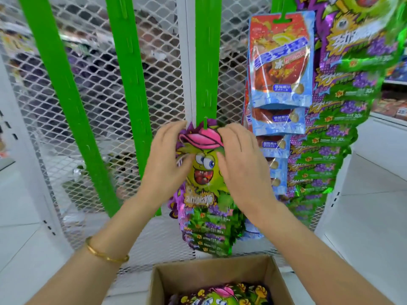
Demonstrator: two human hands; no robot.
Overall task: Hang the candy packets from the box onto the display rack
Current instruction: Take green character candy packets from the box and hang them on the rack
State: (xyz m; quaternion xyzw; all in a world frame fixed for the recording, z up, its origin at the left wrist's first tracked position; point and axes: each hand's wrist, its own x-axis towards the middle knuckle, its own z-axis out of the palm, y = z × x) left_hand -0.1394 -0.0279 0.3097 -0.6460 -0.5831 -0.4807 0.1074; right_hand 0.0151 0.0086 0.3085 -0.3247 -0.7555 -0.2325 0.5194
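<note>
Feel: candy packet (203, 166) likely light, crinkly, slippery (bends easily).
Hold: top corners, flanking the green strip (206, 73).
Fingers: left hand (167, 159), right hand (241, 166) pinching its top.

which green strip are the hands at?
The third green strip from the left, beside the white post: left hand and right hand hold a candy packet at its hook. The two strips further left hang bare.

Background: mesh, shelving, blurred stock.
White diamond mesh panel (92, 89) at back, blurred goods showing through it; white slotted upright (22, 150) on the left; far-right shelf (391, 116) carries blurred packaged goods.
</note>
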